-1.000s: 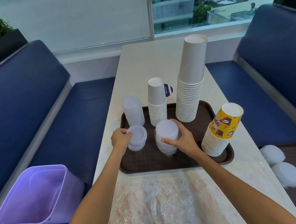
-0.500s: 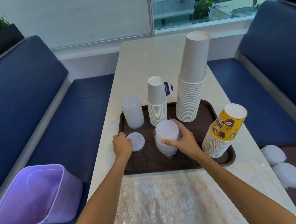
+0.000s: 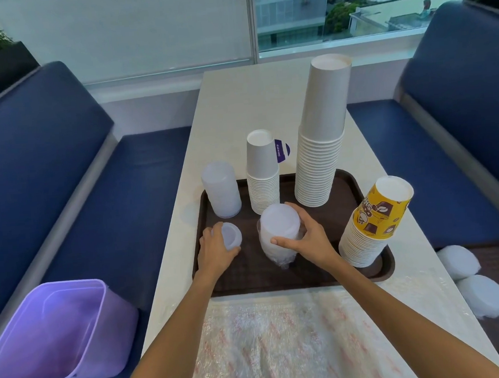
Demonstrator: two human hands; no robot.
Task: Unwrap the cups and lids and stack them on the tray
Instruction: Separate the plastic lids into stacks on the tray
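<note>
Left hand (image 3: 215, 251) grips loose lids (image 3: 231, 234) at the tray's (image 3: 322, 273) left edge; right hand (image 3: 308, 239) clamps the wrapped lid stack (image 3: 278, 231), whose slick film may slip.

matt paper cups (image 3: 320, 166); frosted, translucent plastic lids (image 3: 279, 231); dark tray (image 3: 366, 272) with a textured surface; crinkled clear plastic wrap (image 3: 282, 340); smooth purple plastic bin (image 3: 54, 332).
</note>
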